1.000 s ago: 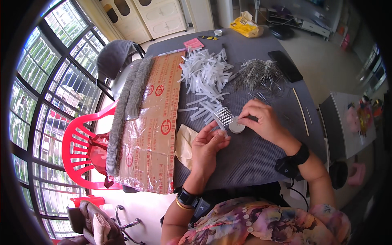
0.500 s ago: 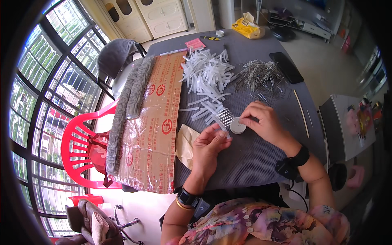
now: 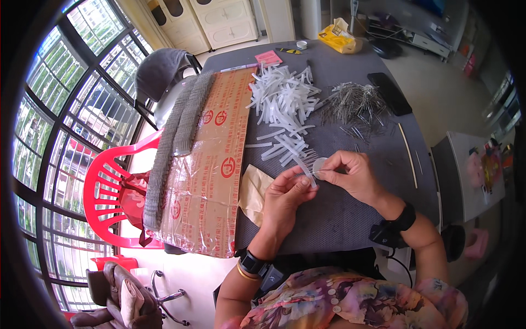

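Between the thumb and fingers of my left hand [image 3: 282, 200] is a white plastic strip [image 3: 305, 169], with a row of thin metal pins [image 3: 310, 156] standing out from it. My right hand [image 3: 355, 174] pinches a small round pale disc [image 3: 319, 163] by its edge, tilted close beside the strip and pins. Its fingertips partly cover the disc. Beyond my hands, a heap of loose white plastic strips [image 3: 282, 98] lies on the grey table [image 3: 339, 230]. To the right of that heap is a tangled pile of metal pins [image 3: 356, 104].
On the left is a wrapped cardboard box [image 3: 211, 192] bearing long grey ribbed bundles [image 3: 174, 140]. Beige paper [image 3: 253, 192] lies beside it. A black phone-like slab [image 3: 390, 93] and a thin wooden stick [image 3: 407, 155] lie right. A yellow bag [image 3: 341, 37] stands at the far edge.
The disc, seen face-up before, is now tilted and nearer the strip in my left hand. My right hand has lowered slightly. The whole view has shifted a little.
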Demonstrator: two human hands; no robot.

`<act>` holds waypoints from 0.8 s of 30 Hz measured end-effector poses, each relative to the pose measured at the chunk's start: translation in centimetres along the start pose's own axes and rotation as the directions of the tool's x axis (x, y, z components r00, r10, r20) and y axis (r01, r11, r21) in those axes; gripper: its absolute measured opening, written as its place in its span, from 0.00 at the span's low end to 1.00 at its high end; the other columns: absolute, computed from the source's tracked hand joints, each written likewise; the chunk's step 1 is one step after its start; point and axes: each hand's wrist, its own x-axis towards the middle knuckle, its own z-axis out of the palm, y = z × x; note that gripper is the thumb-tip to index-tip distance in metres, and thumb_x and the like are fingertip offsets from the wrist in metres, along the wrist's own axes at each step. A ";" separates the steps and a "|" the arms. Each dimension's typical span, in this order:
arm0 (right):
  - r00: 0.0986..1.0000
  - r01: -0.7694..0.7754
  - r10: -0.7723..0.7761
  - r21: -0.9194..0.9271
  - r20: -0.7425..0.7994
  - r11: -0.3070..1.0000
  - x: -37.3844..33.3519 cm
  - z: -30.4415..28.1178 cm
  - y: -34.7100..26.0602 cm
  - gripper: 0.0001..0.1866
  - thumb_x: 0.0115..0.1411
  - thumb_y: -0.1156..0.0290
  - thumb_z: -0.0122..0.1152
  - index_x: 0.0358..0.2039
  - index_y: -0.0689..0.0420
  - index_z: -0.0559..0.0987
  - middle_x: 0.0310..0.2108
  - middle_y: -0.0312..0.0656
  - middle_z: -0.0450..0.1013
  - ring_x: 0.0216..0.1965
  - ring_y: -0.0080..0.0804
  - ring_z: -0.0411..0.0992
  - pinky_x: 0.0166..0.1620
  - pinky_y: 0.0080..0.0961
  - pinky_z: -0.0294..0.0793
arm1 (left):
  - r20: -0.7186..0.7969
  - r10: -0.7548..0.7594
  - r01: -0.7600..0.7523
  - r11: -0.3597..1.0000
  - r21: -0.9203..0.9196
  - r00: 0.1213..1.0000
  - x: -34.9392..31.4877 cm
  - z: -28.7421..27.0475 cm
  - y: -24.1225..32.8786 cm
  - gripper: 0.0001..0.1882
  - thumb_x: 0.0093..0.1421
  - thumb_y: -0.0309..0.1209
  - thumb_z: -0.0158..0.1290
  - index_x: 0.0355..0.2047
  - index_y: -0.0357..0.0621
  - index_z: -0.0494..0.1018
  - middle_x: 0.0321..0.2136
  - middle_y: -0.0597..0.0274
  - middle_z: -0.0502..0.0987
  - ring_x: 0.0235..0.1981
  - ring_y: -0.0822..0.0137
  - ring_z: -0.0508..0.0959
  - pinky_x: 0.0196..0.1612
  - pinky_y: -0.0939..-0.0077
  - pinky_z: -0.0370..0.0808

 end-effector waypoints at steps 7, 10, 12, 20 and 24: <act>0.999 -0.041 0.039 0.062 0.029 0.997 -0.1 -0.1 0.6 0.04 0.50 0.75 0.60 0.23 0.61 0.75 0.25 0.36 0.75 0.25 0.14 0.69 0.29 0.13 0.70 | -0.007 0.029 -0.029 0.999 0.035 1.000 -0.1 0.2 -0.1 0.14 0.54 0.21 0.50 0.43 0.39 0.67 0.31 0.57 0.75 0.31 0.67 0.77 0.34 0.79 0.76; 0.997 -0.080 0.076 0.148 0.029 0.986 -0.1 0.1 0.9 0.04 0.50 0.75 0.61 0.23 0.61 0.75 0.24 0.35 0.74 0.24 0.13 0.68 0.28 0.13 0.69 | -0.039 0.067 -0.066 0.998 0.020 0.997 -0.2 0.4 -0.4 0.13 0.54 0.21 0.51 0.41 0.38 0.69 0.31 0.57 0.76 0.31 0.67 0.77 0.33 0.79 0.76; 0.998 -0.069 0.067 0.151 0.017 0.986 -0.2 0.2 0.9 0.05 0.50 0.75 0.61 0.23 0.61 0.75 0.23 0.35 0.74 0.24 0.13 0.68 0.28 0.13 0.69 | -0.043 0.076 -0.074 0.996 0.056 0.996 -0.3 0.4 -0.4 0.11 0.54 0.21 0.51 0.39 0.39 0.69 0.31 0.58 0.76 0.31 0.67 0.77 0.33 0.79 0.76; 0.986 0.063 -0.056 -0.041 0.156 0.997 0.8 -2.1 -0.3 0.15 0.46 0.73 0.64 0.36 0.59 0.73 0.28 0.34 0.72 0.30 0.16 0.68 0.31 0.15 0.67 | 0.029 0.105 -0.109 0.975 0.193 0.994 -0.3 0.3 -0.3 0.11 0.55 0.22 0.51 0.39 0.36 0.70 0.31 0.59 0.75 0.30 0.70 0.77 0.34 0.81 0.75; 0.989 -0.144 0.111 -0.474 -0.098 0.868 2.0 -7.5 1.5 0.14 0.44 0.72 0.65 0.31 0.59 0.72 0.28 0.38 0.72 0.30 0.24 0.70 0.31 0.22 0.69 | 0.002 0.070 -0.069 0.987 0.146 0.998 -0.3 0.4 -0.2 0.12 0.55 0.23 0.51 0.40 0.37 0.68 0.30 0.62 0.75 0.30 0.71 0.76 0.32 0.83 0.75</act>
